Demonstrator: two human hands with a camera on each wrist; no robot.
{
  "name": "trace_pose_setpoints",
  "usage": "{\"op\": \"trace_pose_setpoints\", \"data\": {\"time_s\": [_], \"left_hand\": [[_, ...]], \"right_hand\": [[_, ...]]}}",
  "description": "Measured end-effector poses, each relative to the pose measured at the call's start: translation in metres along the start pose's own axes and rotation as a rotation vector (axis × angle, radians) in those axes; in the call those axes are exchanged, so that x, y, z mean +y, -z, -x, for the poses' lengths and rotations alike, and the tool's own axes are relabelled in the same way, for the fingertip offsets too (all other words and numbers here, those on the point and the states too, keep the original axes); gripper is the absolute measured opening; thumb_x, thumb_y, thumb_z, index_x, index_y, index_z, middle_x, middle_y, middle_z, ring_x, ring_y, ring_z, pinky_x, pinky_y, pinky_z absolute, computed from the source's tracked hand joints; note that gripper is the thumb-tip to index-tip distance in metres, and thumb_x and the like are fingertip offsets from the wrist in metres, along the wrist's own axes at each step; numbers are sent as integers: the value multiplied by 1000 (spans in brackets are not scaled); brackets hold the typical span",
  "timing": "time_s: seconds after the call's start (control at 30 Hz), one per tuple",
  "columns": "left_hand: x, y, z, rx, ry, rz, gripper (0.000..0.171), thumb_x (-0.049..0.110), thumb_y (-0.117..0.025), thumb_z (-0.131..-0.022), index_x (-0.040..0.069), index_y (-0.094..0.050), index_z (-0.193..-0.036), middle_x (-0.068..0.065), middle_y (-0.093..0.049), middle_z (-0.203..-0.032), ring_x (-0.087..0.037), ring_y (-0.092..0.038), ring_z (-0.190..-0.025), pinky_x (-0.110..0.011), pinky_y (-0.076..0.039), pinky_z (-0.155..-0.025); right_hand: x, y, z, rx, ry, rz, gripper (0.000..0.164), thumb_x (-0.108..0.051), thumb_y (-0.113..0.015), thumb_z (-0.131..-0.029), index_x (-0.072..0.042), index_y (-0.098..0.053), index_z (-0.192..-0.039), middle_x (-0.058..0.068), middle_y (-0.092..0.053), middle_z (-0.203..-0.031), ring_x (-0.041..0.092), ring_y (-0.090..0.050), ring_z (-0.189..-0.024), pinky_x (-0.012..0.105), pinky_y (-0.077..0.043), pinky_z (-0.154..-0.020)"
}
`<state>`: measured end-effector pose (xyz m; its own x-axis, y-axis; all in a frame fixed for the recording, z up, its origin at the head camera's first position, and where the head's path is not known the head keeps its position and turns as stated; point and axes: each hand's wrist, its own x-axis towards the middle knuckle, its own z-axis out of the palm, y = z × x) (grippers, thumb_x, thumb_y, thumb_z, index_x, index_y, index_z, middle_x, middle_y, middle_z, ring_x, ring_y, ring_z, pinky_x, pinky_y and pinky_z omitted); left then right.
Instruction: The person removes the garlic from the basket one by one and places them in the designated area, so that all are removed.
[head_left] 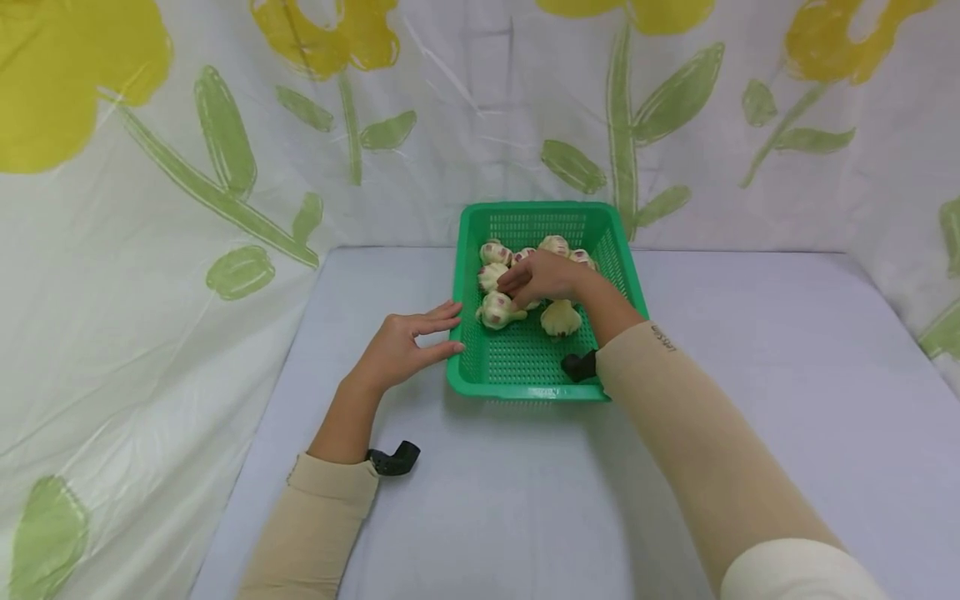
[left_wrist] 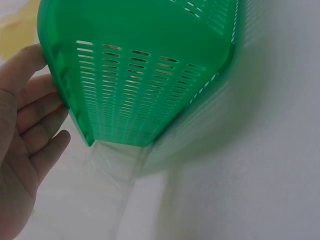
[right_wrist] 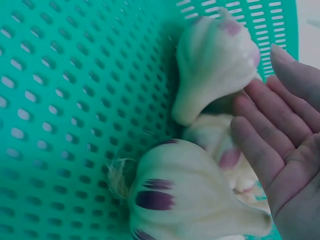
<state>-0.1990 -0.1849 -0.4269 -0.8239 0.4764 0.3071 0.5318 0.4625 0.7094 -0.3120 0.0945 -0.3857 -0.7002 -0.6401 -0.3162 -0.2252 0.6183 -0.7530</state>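
A green plastic basket (head_left: pixel 525 392) with slotted walls holds several garlic bulbs, white with purple patches. My left hand (head_left: pixel 405 343) touches the basket's left rim, its fingers fairly straight along the outside; the left wrist view shows the fingertips (left_wrist: pixel 37 55) at the rim. My right hand (head_left: pixel 546 277) reaches inside over the bulbs. In the right wrist view its fingers (right_wrist: pixel 265 120) are extended beside a garlic bulb (right_wrist: pixel 217 60), with another garlic bulb (right_wrist: pixel 190 190) nearer the camera. Nothing is gripped in that palm. One garlic bulb (head_left: pixel 561 319) lies under the right wrist.
The basket stands on a table with a pale cloth (head_left: pixel 510 500), near its back edge. Behind and to the left hangs a white plastic sheet (head_left: pixel 465 150) printed with yellow flowers. A black wrist mount (head_left: pixel 395 459) sticks out from the left sleeve.
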Motion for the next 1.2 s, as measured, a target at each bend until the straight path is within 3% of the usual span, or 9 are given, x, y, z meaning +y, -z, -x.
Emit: {"op": "trace_pose_setpoints", "data": {"time_s": [0.27, 0.5, 0.9, 1.2], "left_hand": [[-1, -1, -1, 7, -9, 15, 47, 25, -79, -85, 2, -68, -124, 0, -60, -137, -15, -54, -131, -37, -49, -103], [-4, -1, -1, 8, 6, 26, 47, 27, -79, -84, 6, -68, -125, 3, -60, -137, -13, -55, -130, -37, -49, -102], [-2, -1, -2, 29, 183, 178, 48, 31, -77, -87, 12, -66, -129, 9, -57, -141, -11, -51, -133, -40, -43, -110], [-8, -8, -2, 37, 214, 198, 51, 25, -74, -89, 13, -59, -137, 10, -50, -147, -12, -47, -136, -37, -42, -111]], "right_hand": [[7, -5, -4, 10, 8, -134, 55, -14, -74, -88, -8, -56, -140, 9, -59, -139, 24, -55, -130, 40, -49, -103], [11, -7, -8, 9, 11, -150, 58, -18, -77, -86, -11, -56, -140, 5, -60, -138, 20, -56, -128, 37, -50, -102], [15, -10, -9, -30, 30, -177, 60, -21, -76, -87, -12, -54, -142, 3, -56, -142, 19, -53, -132, 38, -46, -107], [18, -11, -12, -36, 32, -132, 60, -21, -76, -87, -12, -54, -142, 3, -57, -141, 18, -54, -130, 38, -46, -107]]}}
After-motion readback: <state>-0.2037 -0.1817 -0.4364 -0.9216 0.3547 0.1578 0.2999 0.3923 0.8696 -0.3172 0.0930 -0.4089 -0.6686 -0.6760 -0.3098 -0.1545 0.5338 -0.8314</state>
